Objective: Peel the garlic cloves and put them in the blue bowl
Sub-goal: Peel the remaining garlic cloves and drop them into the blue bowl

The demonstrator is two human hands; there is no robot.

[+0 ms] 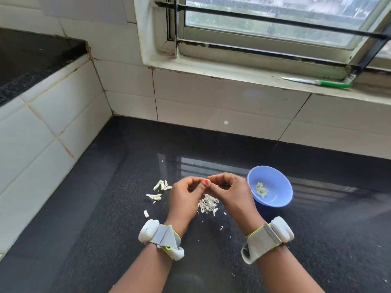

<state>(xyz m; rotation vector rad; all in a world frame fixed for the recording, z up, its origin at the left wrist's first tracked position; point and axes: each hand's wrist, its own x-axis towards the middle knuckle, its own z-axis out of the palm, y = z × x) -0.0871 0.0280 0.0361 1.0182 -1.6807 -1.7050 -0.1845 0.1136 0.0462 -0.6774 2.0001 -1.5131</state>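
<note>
My left hand (186,195) and my right hand (230,191) meet fingertip to fingertip above the black counter (105,208), pinching a small garlic clove (208,182) that is almost hidden by the fingers. Right of my right hand stands the blue bowl (279,187), holding several peeled pale-green cloves (261,189). Unpeeled white cloves (160,185) lie in small groups left of my left hand. A heap of papery peels (208,205) lies on the counter under my hands.
A knife with a green handle (330,83) lies on the window sill at the back right. White tiled walls close the counter at the back and left. A raised dark ledge (31,60) sits at the upper left.
</note>
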